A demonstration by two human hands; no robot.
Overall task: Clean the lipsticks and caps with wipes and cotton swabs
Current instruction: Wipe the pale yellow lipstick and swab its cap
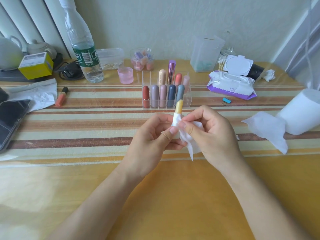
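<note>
- Left hand [152, 134] grips the uncapped yellow lipstick [178, 106] upright, fingers curled round its base.
- Right hand [210, 129] pinches a white wipe [186, 141] against the tube, thumb and forefinger together.

Your soft, fibrous white wipe [186, 137] around the waxy, faintly glossy yellow lipstick [178, 106], clear hard plastic organizer [187, 103] at your 12 o'clock, matt pastel tubes [155, 96] in it, one mirror-shiny metallic purple tube [171, 71], coarse woven striped cloth [86, 118], smooth glossy tabletop [173, 196], crinkled clear plastic bottle [81, 40] at 11 o'clock.
</note>
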